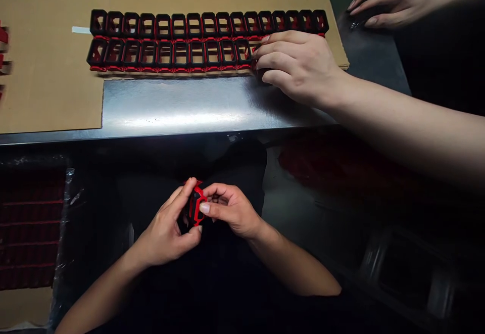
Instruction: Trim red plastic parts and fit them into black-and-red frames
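A small red and black plastic frame part [196,206] is held up in front of my body, below the table's front edge. My left hand [172,228] grips it from the left, with the thumb under its lower end and the fingers along its far side. From the right, my right hand [231,208] pinches the red rim between thumb and index finger. Parts of the piece are hidden behind the fingers.
On the metal table [170,104], two rows of similar black and red frames [164,53] stand on cardboard [49,86]. A co-worker's hand [299,66] touches the near row's right end; their other hand [397,1] rests farther back. A plastic-lined box [32,233] of red parts is lower left.
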`<move>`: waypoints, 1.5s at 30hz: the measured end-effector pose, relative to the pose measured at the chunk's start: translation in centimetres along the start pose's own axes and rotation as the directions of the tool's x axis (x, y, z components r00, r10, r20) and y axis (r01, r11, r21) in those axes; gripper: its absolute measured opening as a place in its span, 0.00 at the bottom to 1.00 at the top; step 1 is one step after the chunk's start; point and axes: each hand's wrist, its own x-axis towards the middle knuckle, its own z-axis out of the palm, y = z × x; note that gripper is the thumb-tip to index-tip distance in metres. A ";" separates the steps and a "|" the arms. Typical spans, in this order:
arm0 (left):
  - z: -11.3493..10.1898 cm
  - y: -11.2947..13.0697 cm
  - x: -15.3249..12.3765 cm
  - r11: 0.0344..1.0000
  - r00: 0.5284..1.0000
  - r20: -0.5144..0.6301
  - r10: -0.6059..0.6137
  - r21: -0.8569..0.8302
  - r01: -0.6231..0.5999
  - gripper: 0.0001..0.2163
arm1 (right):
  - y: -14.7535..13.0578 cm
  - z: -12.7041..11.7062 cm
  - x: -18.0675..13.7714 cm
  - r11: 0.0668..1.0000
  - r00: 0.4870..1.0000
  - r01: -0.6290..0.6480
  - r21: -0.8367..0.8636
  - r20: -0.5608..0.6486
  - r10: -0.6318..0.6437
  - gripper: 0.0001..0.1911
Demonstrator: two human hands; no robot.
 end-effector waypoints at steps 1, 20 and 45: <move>0.0 0.0 0.0 1.000 1.000 0.007 0.007 0.005 -0.007 0.41 | -0.1 0.1 0.0 1.000 1.000 0.007 -0.012 0.003 -0.007 0.13; 0.7 1.7 0.7 0.915 0.958 -0.074 -0.277 -0.326 0.239 0.33 | 1.1 -0.1 -0.6 0.513 0.756 0.549 -0.659 0.131 -0.641 0.06; 1.5 -0.3 0.0 0.936 0.927 -0.195 0.320 0.215 -0.278 0.39 | -0.1 0.2 -1.6 0.999 0.999 0.039 -0.031 0.025 -0.038 0.07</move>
